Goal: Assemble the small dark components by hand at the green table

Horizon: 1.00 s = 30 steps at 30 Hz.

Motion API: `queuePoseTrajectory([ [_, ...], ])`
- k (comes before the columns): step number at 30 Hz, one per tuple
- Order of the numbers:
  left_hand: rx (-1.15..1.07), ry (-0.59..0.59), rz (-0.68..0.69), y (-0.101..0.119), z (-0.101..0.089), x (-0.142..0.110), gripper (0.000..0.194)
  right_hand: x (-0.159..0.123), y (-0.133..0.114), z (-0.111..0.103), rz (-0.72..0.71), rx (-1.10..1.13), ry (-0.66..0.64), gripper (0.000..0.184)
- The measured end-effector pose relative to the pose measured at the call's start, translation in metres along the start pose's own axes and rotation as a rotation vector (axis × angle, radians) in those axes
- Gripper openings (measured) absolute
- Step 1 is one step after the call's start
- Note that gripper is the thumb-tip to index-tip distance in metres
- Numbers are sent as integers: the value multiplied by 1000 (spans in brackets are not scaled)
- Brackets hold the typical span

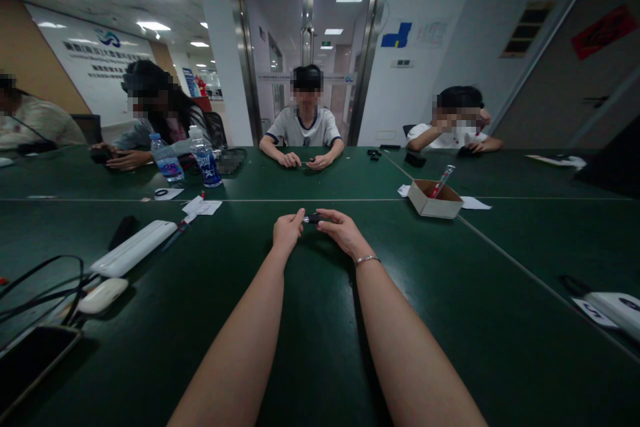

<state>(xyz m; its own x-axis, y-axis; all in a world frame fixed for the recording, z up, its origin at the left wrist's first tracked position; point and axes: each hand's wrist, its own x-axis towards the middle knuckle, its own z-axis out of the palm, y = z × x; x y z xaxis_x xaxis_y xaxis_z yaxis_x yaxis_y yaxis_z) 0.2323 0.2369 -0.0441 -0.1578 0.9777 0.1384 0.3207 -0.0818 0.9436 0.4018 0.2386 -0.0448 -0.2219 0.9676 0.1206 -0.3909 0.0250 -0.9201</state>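
Note:
In the head view, both hands meet above the green table around a small black object with a shiny silver end (313, 219); its exact kind is too small to tell. My left hand (289, 232) pinches the silver end between thumb and fingers. Around the black end, the thumb and fingers of my right hand (343, 230) are closed. The fingers partly cover both ends of the object. A thin metal bracelet (367, 259) sits on my right wrist.
Left on the green table (320, 320) lie a white power bank (135, 248), a white case (104, 295), cables and a phone (37, 367). Two bottles (204, 159) stand farther back. A small open box (435, 200) is at the right. Several people sit across.

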Motion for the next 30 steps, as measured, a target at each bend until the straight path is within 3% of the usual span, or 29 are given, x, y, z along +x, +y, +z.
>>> queuePoseTrajectory([
  [12,-185,-48,115,-6,5,4,42,5,4,0,48,55,79,36],
  [17,-337,-114,239,-8,9,6,31,7,5,0,42,70,125,44],
  [21,-312,-127,324,-7,8,6,25,7,5,0,36,65,139,51],
  [30,-279,-133,276,-6,7,6,25,6,5,0,40,26,134,54],
])
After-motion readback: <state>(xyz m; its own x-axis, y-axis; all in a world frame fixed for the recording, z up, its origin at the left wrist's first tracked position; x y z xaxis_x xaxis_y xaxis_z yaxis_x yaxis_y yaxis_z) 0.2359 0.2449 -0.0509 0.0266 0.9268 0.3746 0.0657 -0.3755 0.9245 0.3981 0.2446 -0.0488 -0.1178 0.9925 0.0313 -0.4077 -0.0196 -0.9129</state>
